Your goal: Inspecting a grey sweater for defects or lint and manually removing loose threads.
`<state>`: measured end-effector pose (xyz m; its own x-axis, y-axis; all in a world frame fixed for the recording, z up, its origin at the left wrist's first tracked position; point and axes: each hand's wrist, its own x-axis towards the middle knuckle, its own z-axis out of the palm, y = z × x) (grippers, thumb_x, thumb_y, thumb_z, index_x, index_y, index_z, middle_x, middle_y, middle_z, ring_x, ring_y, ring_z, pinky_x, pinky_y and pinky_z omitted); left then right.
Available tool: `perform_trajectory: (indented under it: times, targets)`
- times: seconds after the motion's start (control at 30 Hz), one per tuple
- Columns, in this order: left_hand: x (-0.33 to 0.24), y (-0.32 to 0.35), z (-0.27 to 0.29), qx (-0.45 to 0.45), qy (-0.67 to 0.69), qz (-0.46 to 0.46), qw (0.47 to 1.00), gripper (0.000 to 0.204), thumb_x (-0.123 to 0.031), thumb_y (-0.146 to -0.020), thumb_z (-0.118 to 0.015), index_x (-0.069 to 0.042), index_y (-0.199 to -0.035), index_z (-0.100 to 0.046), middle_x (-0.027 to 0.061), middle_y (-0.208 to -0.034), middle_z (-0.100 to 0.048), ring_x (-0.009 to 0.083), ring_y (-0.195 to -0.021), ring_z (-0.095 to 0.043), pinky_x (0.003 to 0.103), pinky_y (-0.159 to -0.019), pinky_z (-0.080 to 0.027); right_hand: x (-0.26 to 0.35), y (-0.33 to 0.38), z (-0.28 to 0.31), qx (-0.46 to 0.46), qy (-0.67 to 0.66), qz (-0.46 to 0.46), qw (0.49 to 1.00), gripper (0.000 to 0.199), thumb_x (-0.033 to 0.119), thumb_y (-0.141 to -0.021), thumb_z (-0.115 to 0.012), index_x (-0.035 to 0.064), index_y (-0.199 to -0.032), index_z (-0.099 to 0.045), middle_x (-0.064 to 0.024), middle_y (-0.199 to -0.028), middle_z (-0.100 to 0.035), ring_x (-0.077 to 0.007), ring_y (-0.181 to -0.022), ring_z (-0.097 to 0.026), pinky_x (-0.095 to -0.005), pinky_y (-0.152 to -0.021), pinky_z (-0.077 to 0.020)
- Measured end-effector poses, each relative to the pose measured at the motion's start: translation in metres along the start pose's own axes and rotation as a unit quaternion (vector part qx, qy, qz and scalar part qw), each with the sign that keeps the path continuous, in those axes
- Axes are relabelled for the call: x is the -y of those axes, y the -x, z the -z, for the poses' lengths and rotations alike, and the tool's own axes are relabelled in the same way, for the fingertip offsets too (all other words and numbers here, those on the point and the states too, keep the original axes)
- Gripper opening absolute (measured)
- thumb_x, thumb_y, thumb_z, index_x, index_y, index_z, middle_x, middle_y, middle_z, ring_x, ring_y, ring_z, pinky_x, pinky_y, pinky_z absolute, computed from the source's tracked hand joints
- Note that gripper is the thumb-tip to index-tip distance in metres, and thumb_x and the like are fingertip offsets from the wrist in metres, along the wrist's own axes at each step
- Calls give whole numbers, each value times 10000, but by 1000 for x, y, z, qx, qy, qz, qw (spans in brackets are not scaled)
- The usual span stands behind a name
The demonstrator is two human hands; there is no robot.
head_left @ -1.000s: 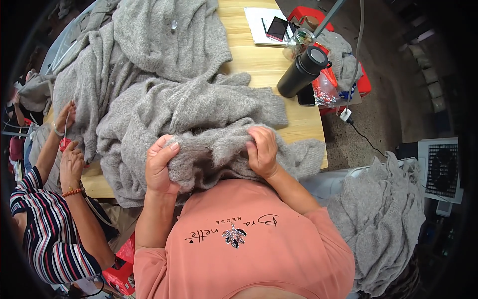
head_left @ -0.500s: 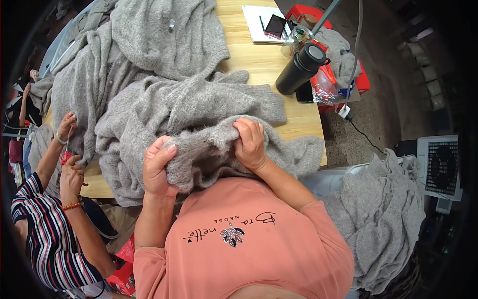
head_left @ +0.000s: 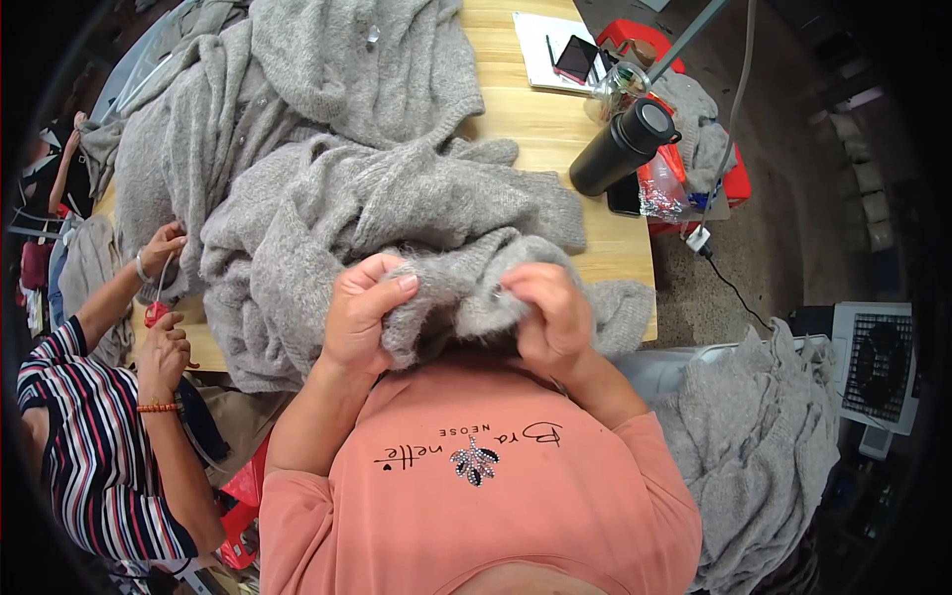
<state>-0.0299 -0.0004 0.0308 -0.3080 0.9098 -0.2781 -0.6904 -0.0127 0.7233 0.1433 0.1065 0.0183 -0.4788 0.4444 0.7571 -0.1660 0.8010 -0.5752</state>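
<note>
Gathered up in front of my chest is a fuzzy grey knit sweater (head_left: 436, 288), its lower part lying on the table. My left hand (head_left: 365, 315) is closed on a fold of it, thumb on top. Opposite, my right hand (head_left: 553, 315) has its fingers bent and pinched at the knit's edge; the thumb side is partly hidden. A short gap of bunched knit separates the two hands. More of the grey knitwear (head_left: 288, 218) spreads in folds just beyond them.
A black bottle (head_left: 620, 149), a glass jar (head_left: 617, 91) and a phone on paper (head_left: 575, 58) stand or lie at the table's right. Grey knitwear (head_left: 754, 446) fills a bin at my right. A co-worker's hand (head_left: 164, 347) at left holds a red-handled tool (head_left: 156, 314).
My hands have come closer together, the left moving right and the right shifting slightly right and down with its fingers turned inward. The sweater between them is more bunched. The whole view has shifted.
</note>
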Motion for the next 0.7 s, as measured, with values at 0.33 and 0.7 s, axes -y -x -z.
perform_trajectory:
  times: [0.33, 0.7]
  targets:
    - [-11, 2, 9, -25, 32, -15, 999, 65, -38, -792, -546, 13, -818, -576, 122, -801, -636, 170, -679, -614, 299, -659, -510, -26, 35, -7, 119, -117, -354, 920, 164, 11, -761, -606, 16, -902, -522, -84, -726, -569, -138, -640, -563, -264, -583, -438]
    - [-13, 4, 7, -25, 23, -22, 999, 75, -51, -792, -545, 12, -818, -576, 117, -798, -635, 169, -687, -613, 294, -665, -507, -29, 39, -1, 211, -116, -359, 902, 264, -22, -654, -638, -10, -914, -599, -108, -805, -587, -218, -718, -575, -281, -662, -448]
